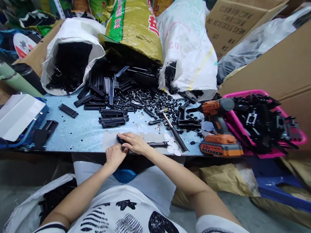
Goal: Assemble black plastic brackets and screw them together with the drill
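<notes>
Left of the hammer (174, 129), a black plastic piece (119, 139) is held narrowly at the table (66, 130) edge by the left hand (116, 156) and the right hand (134, 143). Its visible end is pointed leftward and away from the hammer; its full long axis cannot be told (most is covered by fingers). Nearer the hammer, a slim, straight black strip (158, 144) is laid along the edge, pointed toward it, and thin white discs (177, 152) are scattered beside it

At far left, a pale green flask (18, 81) beside a black cup (33, 77); far right, a printed cardboard box (234, 23).
</notes>
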Motion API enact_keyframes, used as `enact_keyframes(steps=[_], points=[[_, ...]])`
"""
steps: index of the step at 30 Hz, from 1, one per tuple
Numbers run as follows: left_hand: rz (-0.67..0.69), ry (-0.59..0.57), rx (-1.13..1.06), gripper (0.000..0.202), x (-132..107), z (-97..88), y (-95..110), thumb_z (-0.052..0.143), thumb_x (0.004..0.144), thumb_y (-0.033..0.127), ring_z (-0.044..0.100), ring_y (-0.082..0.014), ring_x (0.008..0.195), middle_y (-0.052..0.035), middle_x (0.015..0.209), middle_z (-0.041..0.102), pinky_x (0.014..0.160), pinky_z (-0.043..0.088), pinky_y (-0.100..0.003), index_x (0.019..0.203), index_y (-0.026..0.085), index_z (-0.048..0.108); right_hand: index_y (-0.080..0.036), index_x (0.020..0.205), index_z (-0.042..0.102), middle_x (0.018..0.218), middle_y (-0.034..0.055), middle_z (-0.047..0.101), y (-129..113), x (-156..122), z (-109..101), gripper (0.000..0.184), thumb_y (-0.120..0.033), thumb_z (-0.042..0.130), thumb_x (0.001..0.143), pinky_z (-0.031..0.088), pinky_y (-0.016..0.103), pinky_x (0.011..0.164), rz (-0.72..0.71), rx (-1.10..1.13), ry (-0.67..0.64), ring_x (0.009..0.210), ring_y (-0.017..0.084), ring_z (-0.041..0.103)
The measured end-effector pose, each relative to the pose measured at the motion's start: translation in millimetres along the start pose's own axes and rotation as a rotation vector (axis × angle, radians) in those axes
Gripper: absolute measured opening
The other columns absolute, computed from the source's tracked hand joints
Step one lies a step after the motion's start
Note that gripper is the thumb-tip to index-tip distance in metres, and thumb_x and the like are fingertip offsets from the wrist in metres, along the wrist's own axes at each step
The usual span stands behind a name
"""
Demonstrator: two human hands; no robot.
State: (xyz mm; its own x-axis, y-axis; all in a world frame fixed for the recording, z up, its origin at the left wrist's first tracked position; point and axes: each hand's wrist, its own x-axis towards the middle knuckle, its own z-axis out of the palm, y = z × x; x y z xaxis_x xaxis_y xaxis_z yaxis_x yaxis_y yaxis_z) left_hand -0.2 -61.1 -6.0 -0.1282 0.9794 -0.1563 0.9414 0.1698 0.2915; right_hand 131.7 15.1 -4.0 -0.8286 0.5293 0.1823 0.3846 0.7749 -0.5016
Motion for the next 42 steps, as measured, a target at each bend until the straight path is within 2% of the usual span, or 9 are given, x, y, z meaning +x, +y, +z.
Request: enact_keyframes(steps=[13, 16, 19, 21, 23, 26, 31, 37, 42], points=[[0.02, -0.048, 0.057, 0.038, -0.8, -7.1, -6.5, 0.042, 0.087, 0.04, 0.064, -0.0261, 0.076, -0.0143, 0.081, 0.066, 0.067, 0.044, -0.034, 0.09, 0.012, 0.068, -0.017, 0.129, 0.052, 0.125, 0.0108, 0.049, -10.7, 3.8, 7.1, 0.046, -0.041, 0.029, 0.097, 0.039, 0.033, 0.097, 0.097, -0.114, 0.063, 0.108, 0.019, 0.046], [0.206, 0.075, 0.072, 0.039, 5.4, -9.7, -24.1, 0.039, 0.091, 0.042, 0.062, -0.0234, 0.082, -0.0118, 0.084, 0.065, 0.072, 0.044, -0.032, 0.089, 0.014, 0.067, -0.015, 0.134, 0.046, 0.137, 0.012, 0.039, -0.4, -24.0, -3.8, 0.053, -0.048, 0.034, 0.094, 0.034, 0.036, 0.102, 0.022, -0.177, 0.178, 0.122, 0.022, 0.039], [0.649, 0.277, 0.133, 0.04, 22.7, -10.0, -35.6, 0.037, 0.093, 0.039, 0.053, -0.0249, 0.108, -0.0141, 0.111, 0.06, 0.089, 0.04, -0.034, 0.11, 0.012, 0.061, -0.009, 0.131, 0.045, 0.132, 0.018, 0.043, 23.5, -67.2, -14.1, 0.072, -0.064, 0.045, 0.083, 0.038, 0.039, 0.095, 0.183, -0.324, 0.319, 0.119, 0.027, 0.042], [0.921, 0.263, 0.207, 0.046, 37.6, -10.2, -31.1, 0.041, 0.093, 0.039, 0.047, -0.0265, 0.115, -0.0156, 0.124, 0.053, 0.093, 0.037, -0.036, 0.125, 0.008, 0.052, -0.008, 0.113, 0.057, 0.111, 0.0187, 0.056, 39.2, -90.8, -17.6, 0.074, -0.071, 0.047, 0.076, 0.041, 0.038, 0.082, 0.297, -0.453, 0.279, 0.101, 0.028, 0.052], [1.004, 0.165, 0.271, 0.052, 50.7, -12.5, -19.1, 0.044, 0.091, 0.042, 0.051, -0.0265, 0.107, -0.0173, 0.119, 0.055, 0.086, 0.04, -0.036, 0.128, 0.005, 0.047, -0.01, 0.085, 0.063, 0.083, 0.0143, 0.06, 49.0, -103.9, -19.1, 0.066, -0.073, 0.045, 0.077, 0.038, 0.033, 0.069, 0.351, -0.538, 0.185, 0.079, 0.024, 0.055], [0.899, 0.03, 0.245, 0.047, 60.4, -20.2, -2.6, 0.041, 0.092, 0.046, 0.056, -0.0234, 0.09, -0.0144, 0.095, 0.061, 0.073, 0.041, -0.032, 0.11, 0.006, 0.058, -0.013, 0.064, 0.057, 0.063, 0.009, 0.054, 51.4, -106.4, -21.4, 0.064, -0.072, 0.04, 0.08, 0.029, 0.029, 0.058, 0.363, -0.542, 0.127, 0.061, 0.017, 0.051], [0.732, -0.025, 0.064, 0.049, 56.8, -28.8, -5.3, 0.03, 0.096, 0.043, 0.06, -0.0172, 0.076, -0.0071, 0.08, 0.066, 0.066, 0.039, -0.028, 0.076, 0.014, 0.063, -0.013, 0.063, 0.053, 0.06, 0.0057, 0.054, 32.9, -95.9, -31.1, 0.066, -0.072, 0.03, 0.084, 0.025, 0.026, 0.055, 0.239, -0.328, 0.081, 0.056, 0.012, 0.049], [0.816, 0.26, 0.0, 0.052, 32.1, -53.3, -23.5, 0.033, 0.095, 0.044, 0.054, -0.0153, 0.058, -0.0072, 0.06, 0.059, 0.055, 0.033, -0.026, 0.061, 0.012, 0.057, -0.013, 0.059, 0.048, 0.055, 0.0042, 0.05, -9.2, -79.5, -61.0, 0.061, -0.067, 0.037, 0.085, 0.021, 0.026, 0.052, 0.077, -0.27, 0.221, 0.049, 0.01, 0.043], [1.042, 0.179, -0.624, 0.053, -27.9, -94.2, -11.6, 0.018, 0.099, 0.037, 0.045, -0.011, 0.052, -0.004, 0.053, 0.048, 0.053, 0.034, -0.024, 0.064, 0.013, 0.05, -0.015, 0.061, 0.048, 0.051, 0.0019, 0.044, -60.4, -59.3, -77.1, 0.052, -0.057, 0.037, 0.091, 0.028, 0.024, 0.049, -0.294, 0.462, 0.229, 0.049, 0.01, 0.042]])
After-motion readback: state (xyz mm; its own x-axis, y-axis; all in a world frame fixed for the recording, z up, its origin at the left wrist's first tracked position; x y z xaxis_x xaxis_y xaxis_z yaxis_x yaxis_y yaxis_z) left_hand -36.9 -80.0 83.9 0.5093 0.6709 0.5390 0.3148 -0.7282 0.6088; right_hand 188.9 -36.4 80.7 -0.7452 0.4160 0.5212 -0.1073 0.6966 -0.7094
